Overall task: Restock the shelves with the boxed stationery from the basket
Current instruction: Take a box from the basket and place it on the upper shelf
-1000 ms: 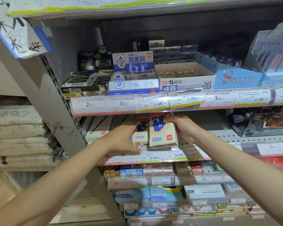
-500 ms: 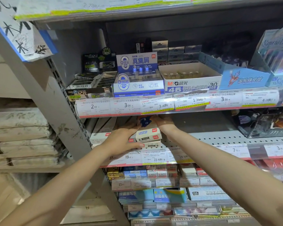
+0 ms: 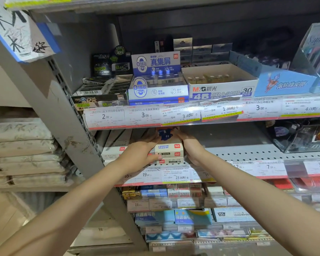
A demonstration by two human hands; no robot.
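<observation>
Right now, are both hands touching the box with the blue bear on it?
Touching. The head view shows the left hand against the box on one side and the right hand pressed on its other side.

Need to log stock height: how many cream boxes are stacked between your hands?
3 show: top box lying flat under the blue cartoon, middle box, bottom box on the shelf. Others behind may be hidden.

The grey perforated shelf [image 3: 248, 154] carries a stack of cream boxes [image 3: 169, 153] beside long white boxes [image 3: 115, 146].
</observation>
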